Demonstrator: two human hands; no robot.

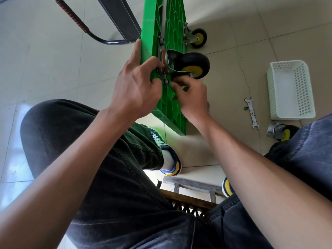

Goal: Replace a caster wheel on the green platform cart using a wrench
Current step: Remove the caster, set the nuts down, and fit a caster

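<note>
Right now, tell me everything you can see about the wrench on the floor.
The wrench is a slim, flat, silver double open-ended tool that looks like metal, with a jaw at each end. It lies flat on the pale floor tiles, untouched by either hand, between the green cart and the white basket. A small nut sits just beside its upper end.

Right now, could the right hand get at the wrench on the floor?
Probably yes. The wrench lies in the open on the tiles beside the white basket, nothing covering it; the right hand would first have to leave the caster plate.
</note>
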